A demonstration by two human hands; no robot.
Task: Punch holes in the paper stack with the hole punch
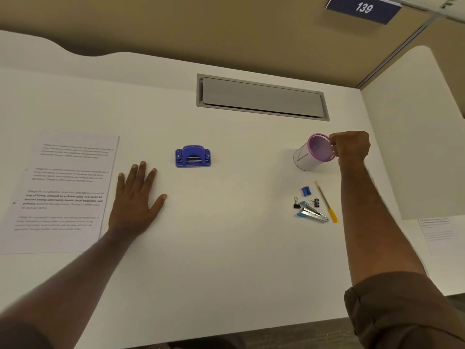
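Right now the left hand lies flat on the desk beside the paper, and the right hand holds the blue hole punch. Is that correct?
Not quite. The right hand holds the purple-rimmed cup, not the blue hole punch, which sits untouched mid-desk. The head view shows this. The left hand does lie flat beside the paper.

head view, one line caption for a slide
Left hand flat beside paper stack; right hand grips pink cup; hole punch untouched.

White desk [226, 248] bears paper stack [63, 192], hole punch [193, 156], stationery.
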